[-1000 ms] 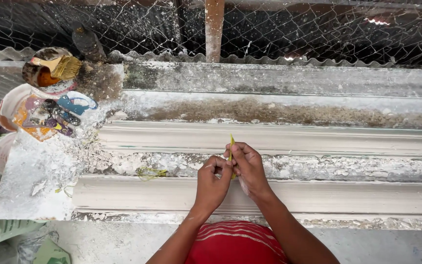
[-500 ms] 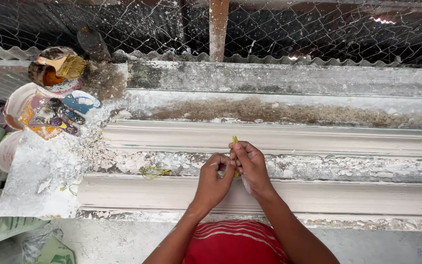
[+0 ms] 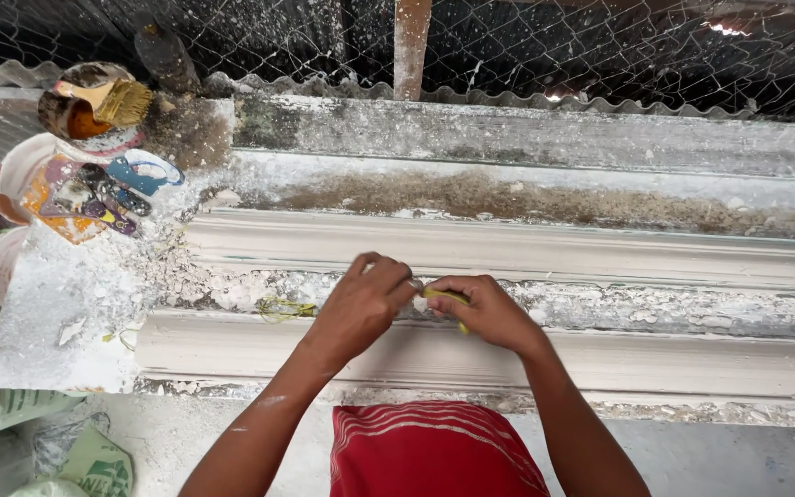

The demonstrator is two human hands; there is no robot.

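We've got both hands pinched on the small yellow strip (image 3: 446, 298), left hand (image 3: 361, 308) and right hand (image 3: 489, 311), right over the long white plaster moulding (image 3: 600, 354); best keep fingertips close and pull gently.

A long white plaster moulding (image 3: 526, 248) lies on the dusty plaster-caked bench (image 3: 57, 313), a yellow-green scrap (image 3: 280, 309) beside it.

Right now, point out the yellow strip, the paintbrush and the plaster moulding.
yellow strip (image 3: 448, 296), head view, middle, between both hands.
paintbrush (image 3: 124, 101), head view, bristles.
plaster moulding (image 3: 655, 354), head view, bare front face.
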